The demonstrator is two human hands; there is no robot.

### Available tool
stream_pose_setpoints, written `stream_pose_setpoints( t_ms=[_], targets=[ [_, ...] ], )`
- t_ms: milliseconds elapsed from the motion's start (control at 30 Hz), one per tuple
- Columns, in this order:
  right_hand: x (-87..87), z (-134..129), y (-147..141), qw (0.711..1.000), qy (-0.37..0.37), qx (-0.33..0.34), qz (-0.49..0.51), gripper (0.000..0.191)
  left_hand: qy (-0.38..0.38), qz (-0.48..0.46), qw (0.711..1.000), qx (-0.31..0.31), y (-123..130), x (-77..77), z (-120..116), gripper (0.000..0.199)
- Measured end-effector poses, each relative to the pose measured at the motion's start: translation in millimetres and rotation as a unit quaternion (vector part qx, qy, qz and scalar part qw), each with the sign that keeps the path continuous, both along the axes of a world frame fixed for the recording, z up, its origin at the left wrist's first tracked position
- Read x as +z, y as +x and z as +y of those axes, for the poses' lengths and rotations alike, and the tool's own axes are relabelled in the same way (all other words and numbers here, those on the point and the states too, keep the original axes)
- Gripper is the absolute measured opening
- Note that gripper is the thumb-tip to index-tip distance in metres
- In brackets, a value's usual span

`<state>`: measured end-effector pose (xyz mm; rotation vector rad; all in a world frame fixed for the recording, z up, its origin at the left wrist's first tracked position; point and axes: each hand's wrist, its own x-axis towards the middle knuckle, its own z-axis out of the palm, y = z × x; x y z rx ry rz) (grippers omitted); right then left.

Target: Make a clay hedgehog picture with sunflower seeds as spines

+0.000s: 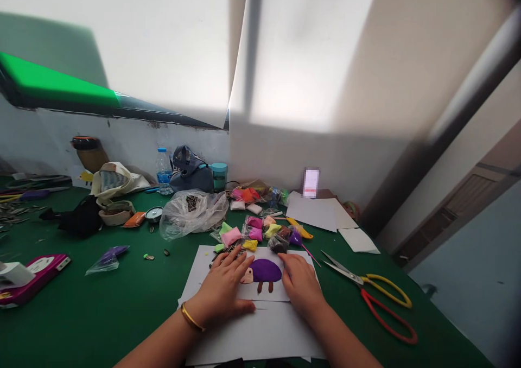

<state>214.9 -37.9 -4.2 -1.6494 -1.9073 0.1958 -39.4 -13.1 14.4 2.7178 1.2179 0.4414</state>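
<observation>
A small white sheet lies on larger white paper. On it is a flat animal of modelling clay, with a purple body, a pale face with a dark eye, and brown legs. My left hand rests open, fingers spread, over the sheet's left part beside the face; a gold bangle circles its wrist. At the right end of the purple body is my right hand, its fingers bent and close together. Whatever is between those fingertips is hidden. Bagged coloured clay lies just beyond the hands.
Large scissors with yellow and red handles lie partly spread at right. Behind stand a plastic bag, a water bottle, a lidded jar and a phone. At left are a purple packet and a magenta box.
</observation>
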Motion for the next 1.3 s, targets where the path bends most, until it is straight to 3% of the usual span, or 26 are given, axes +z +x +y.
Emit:
stream_pose_setpoints(
  t_ms=[300,433,500,633,833,1033,1300],
  targets=[
    [2.4,0.1,1.0,1.0,-0.021,-0.007,0.005,0.043,-0.009,-0.047,0.998,-0.033,0.0,8.9,-5.7,0.104],
    [1.7,0.2,2.2,1.0,-0.022,-0.001,0.006,0.043,-0.018,-0.103,0.994,0.028,-7.1,7.5,5.2,0.052],
    [1.0,0.5,2.4,1.0,-0.029,0.001,0.004,0.043,-0.013,-0.115,0.991,0.072,-12.6,3.9,13.4,0.039],
    [2.3,3.6,1.7,0.998,-0.058,0.007,-0.013,0.046,0.02,-0.104,0.989,0.105,-21.6,-5.9,26.0,0.036],
    [11.0,19.3,3.9,0.993,-0.103,0.002,-0.06,0.053,0.037,-0.088,0.992,0.087,-20.6,-9.7,28.3,0.031],
    [12.5,35.2,8.5,0.995,-0.08,0.003,-0.054,0.049,0.041,-0.092,0.991,0.089,-17.5,-3.2,25.5,0.027],
    [-0.9,24.9,8.0,0.999,-0.032,0.031,-0.02,0.044,0.038,-0.068,0.992,0.099,-13.5,3.8,22.6,0.017]
  ],
)
